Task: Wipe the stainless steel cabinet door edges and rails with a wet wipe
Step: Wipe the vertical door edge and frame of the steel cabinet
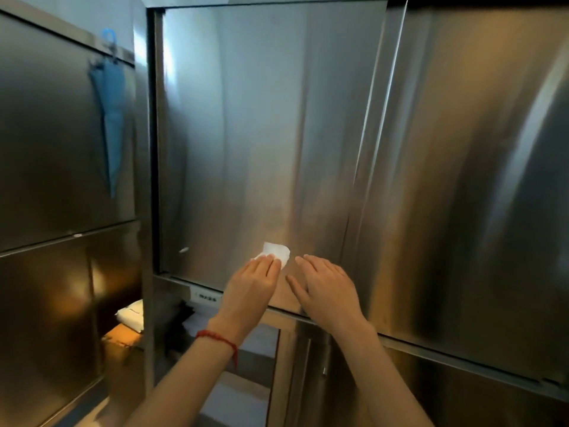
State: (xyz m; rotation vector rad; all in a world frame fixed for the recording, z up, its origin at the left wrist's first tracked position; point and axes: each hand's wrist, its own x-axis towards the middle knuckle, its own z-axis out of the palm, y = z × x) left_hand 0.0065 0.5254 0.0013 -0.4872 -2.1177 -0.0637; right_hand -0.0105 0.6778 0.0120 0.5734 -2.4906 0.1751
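On steel door (261, 134), crumpled white wipe (276, 253)

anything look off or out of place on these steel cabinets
Two small things. A pale smudge marks the left sliding door low down, left of the wet wipe under the left hand. A folded blue umbrella hangs on the neighbouring cabinet, odd there. No visible damage.
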